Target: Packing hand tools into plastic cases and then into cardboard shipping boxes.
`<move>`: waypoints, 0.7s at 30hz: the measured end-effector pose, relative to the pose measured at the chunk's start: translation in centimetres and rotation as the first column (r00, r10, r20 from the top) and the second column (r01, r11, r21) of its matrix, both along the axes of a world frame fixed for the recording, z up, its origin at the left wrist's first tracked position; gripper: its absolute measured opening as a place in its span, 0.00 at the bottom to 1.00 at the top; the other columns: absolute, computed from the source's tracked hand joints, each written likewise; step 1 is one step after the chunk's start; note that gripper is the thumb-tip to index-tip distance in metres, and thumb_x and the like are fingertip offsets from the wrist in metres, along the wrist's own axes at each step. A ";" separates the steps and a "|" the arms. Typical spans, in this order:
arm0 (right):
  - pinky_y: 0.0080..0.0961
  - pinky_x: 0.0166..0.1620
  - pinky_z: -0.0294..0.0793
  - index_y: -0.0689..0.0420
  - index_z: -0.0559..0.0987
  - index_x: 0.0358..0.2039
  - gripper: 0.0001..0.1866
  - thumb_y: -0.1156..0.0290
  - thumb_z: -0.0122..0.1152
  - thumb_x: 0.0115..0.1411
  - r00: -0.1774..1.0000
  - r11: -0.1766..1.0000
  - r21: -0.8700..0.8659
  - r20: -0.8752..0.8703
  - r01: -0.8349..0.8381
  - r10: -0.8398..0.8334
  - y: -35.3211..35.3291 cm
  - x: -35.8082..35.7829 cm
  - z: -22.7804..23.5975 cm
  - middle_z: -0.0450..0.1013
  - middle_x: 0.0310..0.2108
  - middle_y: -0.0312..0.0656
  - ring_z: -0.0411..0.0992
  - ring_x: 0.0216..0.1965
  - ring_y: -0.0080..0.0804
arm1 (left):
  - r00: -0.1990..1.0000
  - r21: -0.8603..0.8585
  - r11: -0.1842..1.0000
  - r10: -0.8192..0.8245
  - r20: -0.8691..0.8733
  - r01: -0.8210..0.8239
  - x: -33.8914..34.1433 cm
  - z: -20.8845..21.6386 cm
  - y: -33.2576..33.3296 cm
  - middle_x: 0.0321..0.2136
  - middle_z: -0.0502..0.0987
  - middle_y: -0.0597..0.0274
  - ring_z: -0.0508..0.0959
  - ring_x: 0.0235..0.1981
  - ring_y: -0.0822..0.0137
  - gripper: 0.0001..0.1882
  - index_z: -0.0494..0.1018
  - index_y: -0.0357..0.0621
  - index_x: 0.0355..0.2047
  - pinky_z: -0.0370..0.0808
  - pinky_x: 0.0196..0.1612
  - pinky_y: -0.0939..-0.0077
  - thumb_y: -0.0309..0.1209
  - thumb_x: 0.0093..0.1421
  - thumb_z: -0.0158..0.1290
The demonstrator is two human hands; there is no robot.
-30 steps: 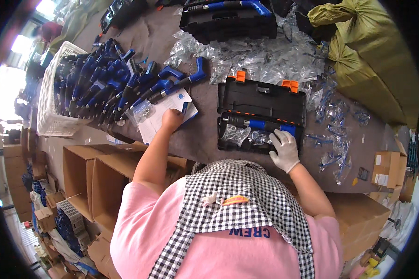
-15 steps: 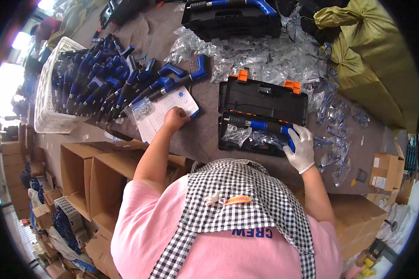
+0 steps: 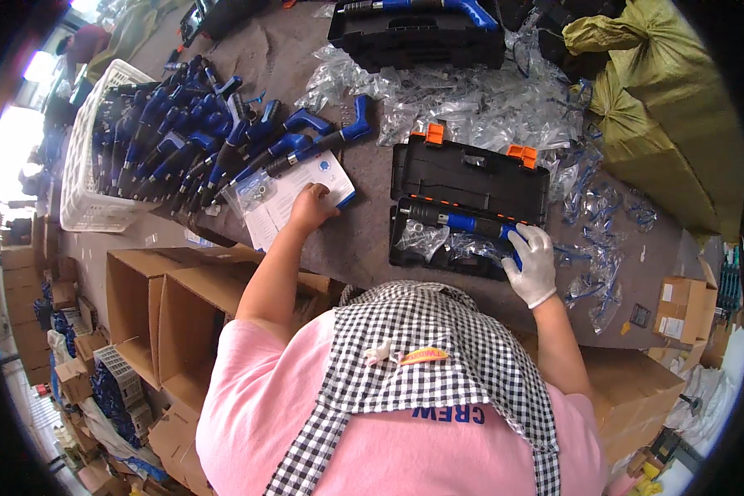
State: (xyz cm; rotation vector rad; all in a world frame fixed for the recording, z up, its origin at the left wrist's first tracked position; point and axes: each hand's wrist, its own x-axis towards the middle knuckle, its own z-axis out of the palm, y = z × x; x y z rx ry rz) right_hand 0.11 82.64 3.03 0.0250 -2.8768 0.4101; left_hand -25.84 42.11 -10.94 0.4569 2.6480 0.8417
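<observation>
The half-curled right hand (image 3: 534,266) was nearest, at the right end of the black case (image 3: 471,183), the tool (image 3: 461,222) stretching lengthwise leftward inside! The left hand (image 3: 310,207) topped leaflets (image 3: 276,208); both grips looked unclear.

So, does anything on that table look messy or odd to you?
A little. Clear plastic bags lie strewn across the table, and blue-and-black tools sprawl in a jumble beyond the white basket. Also, only the right hand wears a glove; the left hand is bare. I see no clear damage.
</observation>
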 end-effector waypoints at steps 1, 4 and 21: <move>0.43 0.59 0.64 0.57 0.78 0.45 0.26 0.72 0.67 0.41 1.000 1.000 0.002 0.001 -0.001 0.001 0.0 0.0 -0.1 0.70 0.50 0.45 0.64 0.54 0.48 | 0.999 0.019 1.000 -0.002 -0.039 0.003 0.1 -0.1 -0.1 0.38 0.76 0.52 0.76 0.40 0.54 0.27 0.76 0.38 0.39 0.75 0.44 0.66 0.31 0.37 0.71; 0.43 0.59 0.64 0.57 0.78 0.44 0.25 0.72 0.67 0.41 1.000 1.000 0.004 -0.023 -0.018 0.018 0.1 0.2 -0.5 0.70 0.50 0.44 0.64 0.54 0.47 | 0.999 0.034 0.999 -0.001 -0.053 0.003 0.0 0.1 -0.3 0.38 0.76 0.52 0.77 0.39 0.55 0.26 0.76 0.39 0.39 0.75 0.44 0.66 0.31 0.37 0.71; 0.44 0.56 0.67 0.58 0.79 0.40 0.21 0.74 0.66 0.42 0.996 0.997 -0.038 -0.072 -0.062 0.059 -0.6 -1.0 0.0 0.72 0.46 0.46 0.67 0.50 0.50 | 0.463 0.918 -0.371 -0.795 -0.392 0.139 15.9 33.9 9.7 0.45 0.72 0.32 0.74 0.40 0.38 0.23 0.69 0.20 0.47 0.73 0.45 0.48 0.35 0.68 0.43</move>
